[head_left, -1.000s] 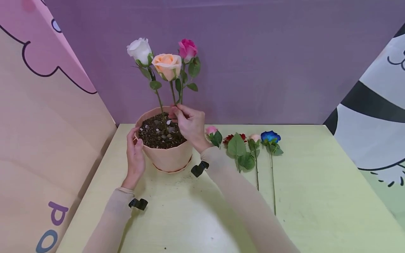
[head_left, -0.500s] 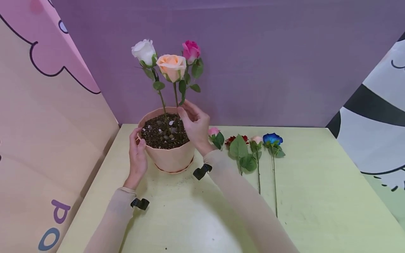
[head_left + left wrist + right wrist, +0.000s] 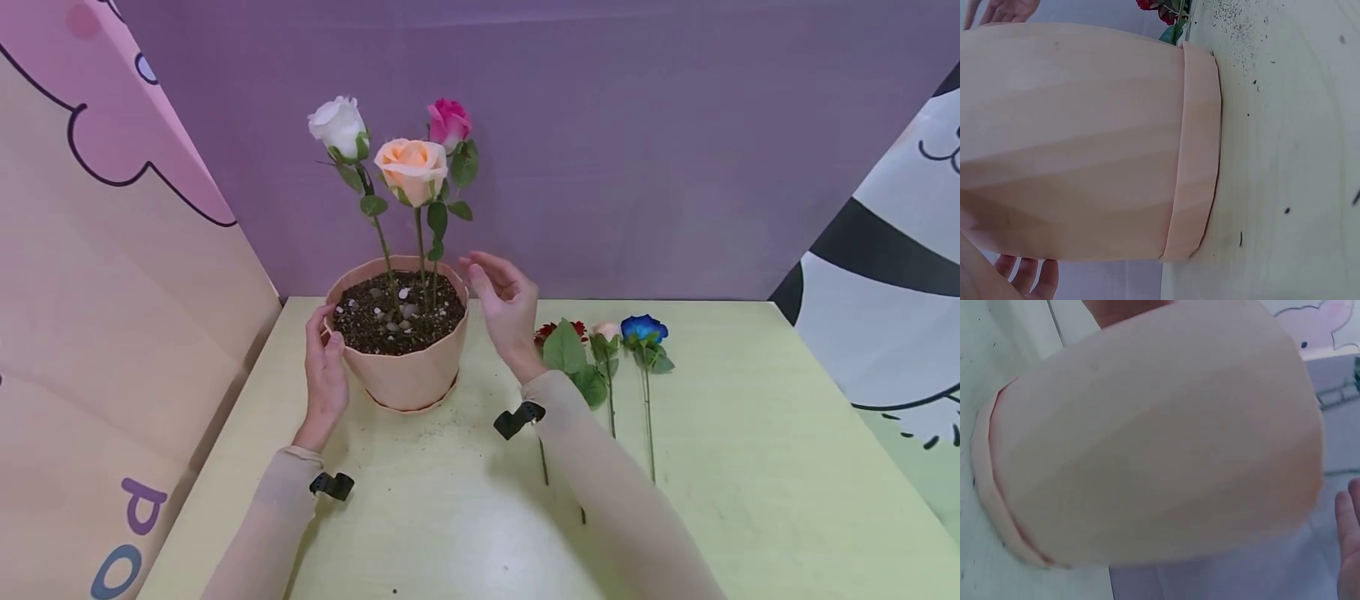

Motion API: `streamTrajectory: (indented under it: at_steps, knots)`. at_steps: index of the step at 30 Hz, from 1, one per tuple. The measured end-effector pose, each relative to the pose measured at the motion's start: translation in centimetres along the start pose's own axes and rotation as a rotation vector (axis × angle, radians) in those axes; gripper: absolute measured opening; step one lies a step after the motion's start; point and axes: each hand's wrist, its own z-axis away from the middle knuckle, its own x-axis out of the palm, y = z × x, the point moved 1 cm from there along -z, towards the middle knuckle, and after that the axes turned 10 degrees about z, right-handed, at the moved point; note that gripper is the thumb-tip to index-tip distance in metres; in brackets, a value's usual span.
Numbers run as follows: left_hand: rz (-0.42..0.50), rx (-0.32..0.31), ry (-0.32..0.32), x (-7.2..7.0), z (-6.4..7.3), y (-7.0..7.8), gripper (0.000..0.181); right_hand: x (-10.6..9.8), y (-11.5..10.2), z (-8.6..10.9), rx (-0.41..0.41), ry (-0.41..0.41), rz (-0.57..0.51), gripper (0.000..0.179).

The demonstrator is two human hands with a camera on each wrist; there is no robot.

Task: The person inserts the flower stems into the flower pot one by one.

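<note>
Facing a purple wall [image 3: 615,167] across a pale table [image 3: 765,467]. Cupping the flowerpot [image 3: 405,379] at back left with the left hand [image 3: 326,375], fingers curled round its side. Holding the right hand [image 3: 510,315] just beside it, fingers slack and unclasped. Seeing the orange rose [image 3: 412,171] upright in soil [image 3: 362,335], bloom up, stem near vertical, beside a left-leaning white rose [image 3: 337,127].

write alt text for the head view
Pink pot of soil holding a white rose, a peach rose and a magenta rose, held by a left hand; an empty right hand hovers beside it. More flowers lie on the table.
</note>
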Motion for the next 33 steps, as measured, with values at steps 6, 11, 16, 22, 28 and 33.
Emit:
streamTrajectory:
  at_steps: [6, 11, 16, 22, 28, 33]
  knots:
    - [0.011, -0.011, 0.009, 0.2, 0.1, 0.1, 0.055, -3.5, 0.7, 0.3, 0.074, -0.004, -0.058, 0.026]
    - [0.031, -0.073, 0.013, 0.2, 0.2, 0.2, 0.053, -6.4, 1.1, 1.1, 0.143, -0.024, -0.064, 0.023]
    - [0.018, -0.078, 0.009, 0.2, 0.3, 0.3, 0.051, -8.9, 1.5, 1.6, 0.169, -0.024, -0.026, 0.022]
    - [0.045, -0.093, 0.008, -0.1, 0.4, 0.7, 0.049, -12.2, 2.1, 1.9, 0.239, -0.032, 0.060, 0.026]
    - [0.090, -0.102, 0.014, -0.1, 0.4, 0.8, 0.052, -15.8, 3.0, 2.5, 0.307, -0.037, 0.149, 0.030]
    - [0.076, -0.096, 0.014, -0.2, 0.2, 0.7, 0.053, -18.7, 3.5, 3.3, 0.387, -0.051, 0.231, 0.030]
